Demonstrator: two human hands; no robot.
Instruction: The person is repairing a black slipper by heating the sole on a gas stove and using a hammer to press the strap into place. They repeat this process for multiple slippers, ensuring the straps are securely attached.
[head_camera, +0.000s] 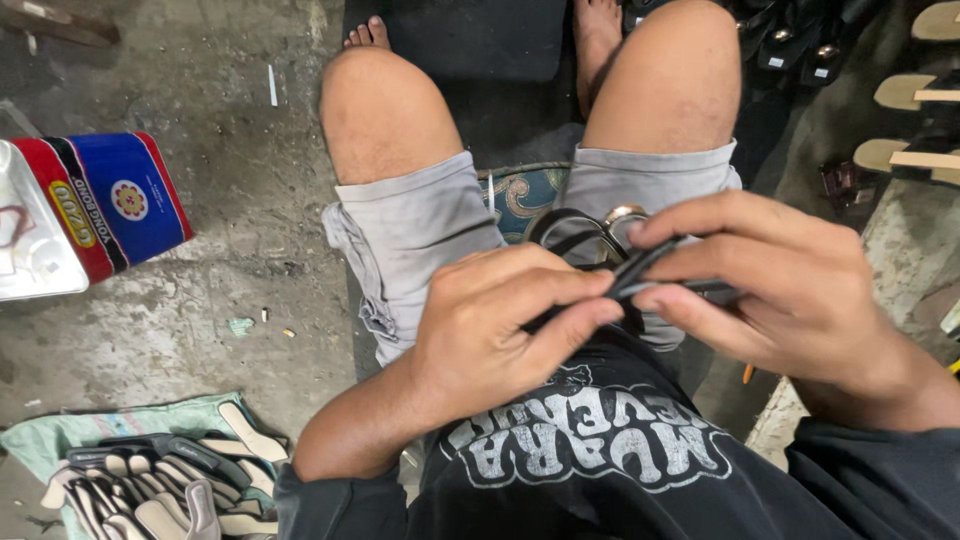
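- Strap (640, 272), black and narrow, runs between both hands above the person's lap, over the grey shorts (420, 235); one end curves up into a loop just past the left fingers.
- Left hand (500, 325) is closed around the strap, thumb and forefinger pinching it near the middle, the other fingers curled under.
- Right hand (775, 285) pinches the same strap from the other side, fingertips nearly touching those of the left hand; the strap's far end pokes out under its fingers.
- Metal ring (622, 218), silvery, shows just behind the strap's loop, against the right leg of the shorts; what it belongs to cannot be told.
- Black shirt (600, 450) with white print fills the bottom of the view, under both wrists.
- Patterned cushion (525, 195), teal with pale swirls, shows between the thighs where the person sits.
- Bare knees point away from the camera, with bare feet on a dark mat (480, 40) beyond them.
- Concrete floor (200, 300), stained and littered with small scraps, lies on the left.
- Tin can (100, 205), red, blue and silver, lies on its side at the left edge.
- Pile of cut strap pieces (160, 480), black and cream, rests on a green cloth (60, 435) at the lower left.
- Sandal soles (915, 120), tan with black parts, lie in a row at the upper right.
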